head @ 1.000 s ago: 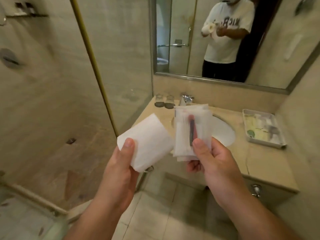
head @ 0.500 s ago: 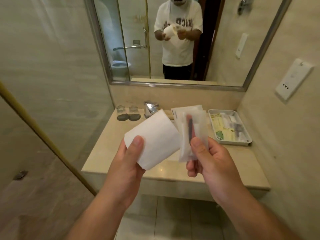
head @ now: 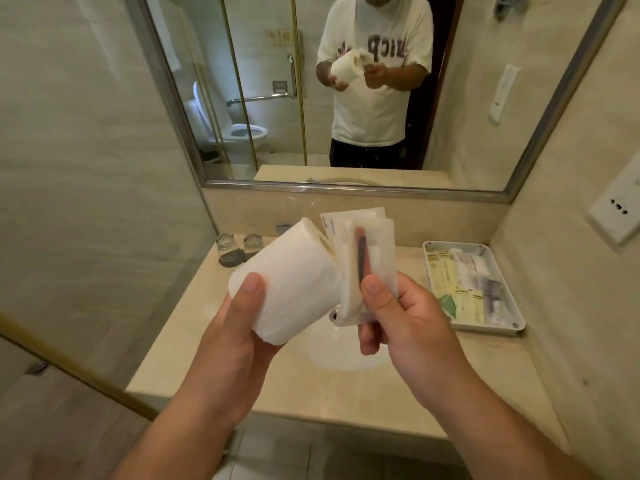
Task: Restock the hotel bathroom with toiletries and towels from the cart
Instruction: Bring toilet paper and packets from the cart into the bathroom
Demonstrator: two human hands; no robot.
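Beige stone counter (head: 346,389) w/ a white sink (head: 346,358) set in the middle, under a big steel-framed mirror (head: 467,98). Two glasses (head: 239,242) on dark coasters stand at back left. A white tray (head: 485,329) of sachets sits at the right end, by the wall. Glass shower screen (head: 86,220) w/ gold edge on the left, wall socket (head: 620,216) on the right. Left hand (head: 235,344) grips a toilet roll (head: 294,285), thumb pressed on top, fingers curled underneath. Right hand (head: 412,327) pinches a few clear packets (head: 360,244) btwn thumb and fingers, above the sink, touching the roll.
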